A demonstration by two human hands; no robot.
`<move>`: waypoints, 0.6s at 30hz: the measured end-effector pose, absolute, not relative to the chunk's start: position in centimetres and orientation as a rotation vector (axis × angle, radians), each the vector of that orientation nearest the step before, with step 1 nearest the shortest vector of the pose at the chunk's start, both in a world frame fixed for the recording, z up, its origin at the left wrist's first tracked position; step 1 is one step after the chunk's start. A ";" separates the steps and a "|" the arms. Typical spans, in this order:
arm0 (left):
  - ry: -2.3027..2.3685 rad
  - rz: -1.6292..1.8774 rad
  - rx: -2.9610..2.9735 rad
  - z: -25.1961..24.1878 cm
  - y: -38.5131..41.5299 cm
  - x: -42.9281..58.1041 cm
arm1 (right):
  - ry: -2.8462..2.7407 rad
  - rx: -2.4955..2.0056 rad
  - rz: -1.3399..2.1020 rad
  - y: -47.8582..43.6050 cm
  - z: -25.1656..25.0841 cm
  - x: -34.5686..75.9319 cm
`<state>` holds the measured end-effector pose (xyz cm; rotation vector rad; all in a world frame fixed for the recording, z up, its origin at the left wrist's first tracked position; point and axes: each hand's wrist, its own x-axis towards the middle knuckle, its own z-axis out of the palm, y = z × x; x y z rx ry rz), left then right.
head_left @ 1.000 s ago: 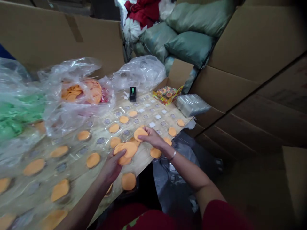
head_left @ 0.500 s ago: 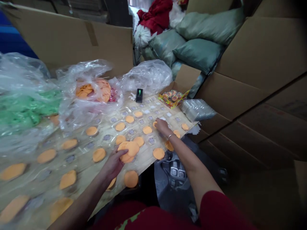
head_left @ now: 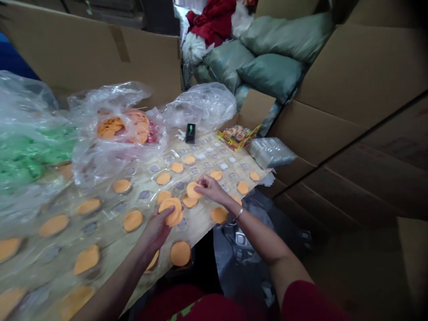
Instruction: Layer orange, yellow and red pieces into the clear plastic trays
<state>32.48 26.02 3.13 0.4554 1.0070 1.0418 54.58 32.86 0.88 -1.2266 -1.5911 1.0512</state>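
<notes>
Head view: your left fingers [head_left: 166,213] hold a stack [head_left: 171,208], your right fingers [head_left: 205,189] one disc [head_left: 193,191], and slackening the left grip could spill the stack across the table [head_left: 200,225].

Stuffed green sacks [head_left: 272,76] lie piled at the far side, red cloth [head_left: 214,24] beside them; cardboard boxes [head_left: 364,76] stand stacked along the right.

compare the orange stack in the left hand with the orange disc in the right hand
The stack shows several overlapping discs; the disc looks single. The left hand lays its thumb over the stack, while the right hand grips the disc at its edge. The stack sits closer to the wearer than the disc. Both are orange and roundish.
</notes>
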 end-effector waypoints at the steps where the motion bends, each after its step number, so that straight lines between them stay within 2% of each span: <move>1: 1.006 1.036 0.438 3.3 26.1 32.1 | -1.549 -1.318 1.001 34.5 0.9 56.4; 5: 1.035 1.026 0.353 4.4 26.1 31.2 | -1.393 -1.772 0.646 40.8 1.1 63.7; 10: 1.075 1.028 0.361 4.6 26.1 31.0 | -1.384 -2.009 0.504 43.5 0.4 66.5; 15: 1.063 1.021 0.466 3.7 26.3 31.0 | -1.520 -2.063 0.377 42.7 0.0 64.6; 18: 1.029 1.044 0.523 3.1 26.7 31.4 | -1.660 -1.918 0.357 41.1 0.6 61.0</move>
